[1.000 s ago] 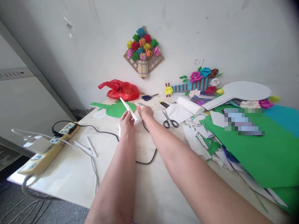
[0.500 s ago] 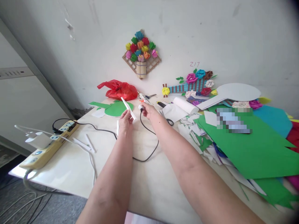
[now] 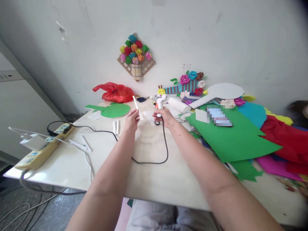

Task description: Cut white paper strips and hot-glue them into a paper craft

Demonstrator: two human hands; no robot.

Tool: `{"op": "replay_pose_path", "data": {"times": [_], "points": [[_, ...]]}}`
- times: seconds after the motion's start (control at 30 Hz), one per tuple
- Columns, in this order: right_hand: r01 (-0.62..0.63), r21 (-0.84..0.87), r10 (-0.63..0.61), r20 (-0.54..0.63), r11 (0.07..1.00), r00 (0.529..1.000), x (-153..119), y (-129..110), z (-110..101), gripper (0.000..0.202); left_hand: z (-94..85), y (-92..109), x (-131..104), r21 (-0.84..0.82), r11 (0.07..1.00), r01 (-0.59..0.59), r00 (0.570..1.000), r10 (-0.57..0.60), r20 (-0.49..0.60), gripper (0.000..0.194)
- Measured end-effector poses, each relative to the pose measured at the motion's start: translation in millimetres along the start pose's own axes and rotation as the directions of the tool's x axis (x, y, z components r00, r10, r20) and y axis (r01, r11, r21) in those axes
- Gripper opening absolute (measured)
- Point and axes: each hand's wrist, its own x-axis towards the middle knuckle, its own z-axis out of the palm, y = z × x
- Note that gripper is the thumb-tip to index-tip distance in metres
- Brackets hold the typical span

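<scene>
A thin folded white strip (image 3: pixel 136 103), of paper or foam, is pinched in my left hand (image 3: pixel 131 122) and tilts up and away. My right hand (image 3: pixel 167 117) grips the handle of a white glue gun (image 3: pixel 160 102) with an orange trigger; my fingers hide part of the handle. From its base a black cord (image 3: pixel 166 147) loops over the table towards the left. The strip and the gun are held apart above the table. Short white strips (image 3: pixel 115 127) lie beside my left hand. Behind it is a green paddle-shaped cutout (image 3: pixel 115 110).
A yellow power strip (image 3: pixel 40 155) with a white charger (image 3: pixel 33 142) lies at the left table edge. At the back are a red plastic bag (image 3: pixel 117 93), scissors (image 3: pixel 141 99) and a white roll (image 3: pixel 179 105). Green sheets (image 3: pixel 231 141) and a phone (image 3: pixel 219 116) lie right.
My right hand has lifted the glue gun off the far part of the table and holds it upright. The left hand still holds the strip. My view has turned slightly right.
</scene>
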Motion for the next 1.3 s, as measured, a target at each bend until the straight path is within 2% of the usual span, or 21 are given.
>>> {"op": "replay_pose_path", "data": {"times": [0.2,0.37,0.47,0.63,0.8,1.07,1.3], "points": [[0.013,-0.02,-0.013,-0.003,1.0,1.0,-33,3,-30,0.026,15.9,-13,-12,0.118,0.99,0.083,0.996,-0.084,0.005,0.032],[0.006,0.009,-0.007,0.072,1.0,0.997,-51,8,-44,0.036,16.6,-27,-25,0.069,0.993,0.097,0.995,-0.097,-0.006,0.03],[0.039,0.04,-0.042,0.085,0.998,0.996,-58,11,-49,0.033,15.7,-33,-31,0.074,0.994,0.08,0.996,-0.083,0.028,0.029],[0.056,0.03,-0.059,0.109,0.998,0.992,-60,16,-51,0.028,11.6,-34,-30,0.095,0.993,0.072,0.992,-0.081,0.095,0.026],[0.058,-0.04,-0.054,0.087,0.998,0.995,-60,24,-45,0.026,7.9,-26,-28,0.061,0.989,0.136,0.983,-0.142,0.113,0.018],[0.012,-0.162,0.005,0.107,0.987,0.994,-61,33,-43,0.038,6.6,-19,-30,-0.001,0.976,0.219,0.963,-0.216,0.159,0.008],[0.003,-0.199,0.018,0.103,0.98,0.995,-59,35,-45,0.036,4.4,-17,-28,0.052,0.963,0.265,0.942,-0.27,0.201,0.007]]}}
